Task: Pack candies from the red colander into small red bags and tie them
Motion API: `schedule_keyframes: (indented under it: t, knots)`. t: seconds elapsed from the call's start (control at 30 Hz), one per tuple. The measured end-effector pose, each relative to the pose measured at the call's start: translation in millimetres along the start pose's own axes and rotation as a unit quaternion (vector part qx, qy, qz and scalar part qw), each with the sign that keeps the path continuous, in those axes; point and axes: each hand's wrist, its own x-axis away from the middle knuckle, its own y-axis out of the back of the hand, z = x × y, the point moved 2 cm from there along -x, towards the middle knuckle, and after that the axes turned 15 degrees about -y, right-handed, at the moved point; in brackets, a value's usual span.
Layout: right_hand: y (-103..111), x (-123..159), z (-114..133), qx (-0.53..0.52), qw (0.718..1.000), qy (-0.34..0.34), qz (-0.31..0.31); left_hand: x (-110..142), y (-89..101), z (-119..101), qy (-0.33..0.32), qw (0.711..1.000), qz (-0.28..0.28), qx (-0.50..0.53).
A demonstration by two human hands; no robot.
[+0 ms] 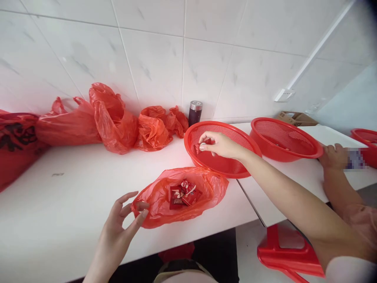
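On the white table a red plastic bag [212, 184] lies with its mouth spread, several small red printed packets [185, 192] inside it. My left hand [120, 224] is at the bag's left end, thumb and a bent finger closed on its edge while the index finger sticks out. Over the red mesh basket [194, 127] behind the bag, my right hand [216, 144] pinches a small red packet [197, 149]. The fingers partly cover that packet, so its print cannot be read.
Several tied or crumpled red bags [113, 118] line the wall, beside a dark lidded flask [195, 113]. A second red basket [285, 137] stands at right, near another person's hand [334, 157] and a cardboard box [297, 118]. Below the table is a red stool [288, 251].
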Motion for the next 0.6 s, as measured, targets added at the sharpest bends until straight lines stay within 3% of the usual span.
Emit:
schedule_keyframes:
  t: [0.1, 0.2, 0.27, 0.4, 0.5, 0.6]
  knots:
    - [-18.2, 30.3, 32.5, -0.057, 0.994, 0.085, 0.035, -2.2, -0.1, -1.4, 0.037, 0.999, -0.001, 0.006]
    - [-36.9, 53.1, 48.7, 0.072, 0.991, 0.108, -0.023, -4.5, 0.1, -1.5, 0.054, 0.998, 0.003, -0.038]
    - [-36.2, 61.8, 49.0, 0.136, 0.983, 0.105, -0.070, -5.7, 3.2, 1.4, 0.065, 0.993, 0.012, -0.101]
    - [-17.6, 72.2, 28.2, 0.213, 0.969, 0.021, -0.119, -5.5, 17.5, 17.7, 0.073, 0.982, 0.044, -0.169]
    - [-19.1, 79.9, 2.5, 0.253, 0.961, -0.092, -0.069, -2.5, 27.7, 35.5, 0.083, 0.970, 0.116, -0.198]
    - [-26.2, 86.6, -14.7, 0.183, 0.976, -0.120, 0.006, -5.7, 31.3, 38.5, 0.047, 0.969, 0.172, -0.170]
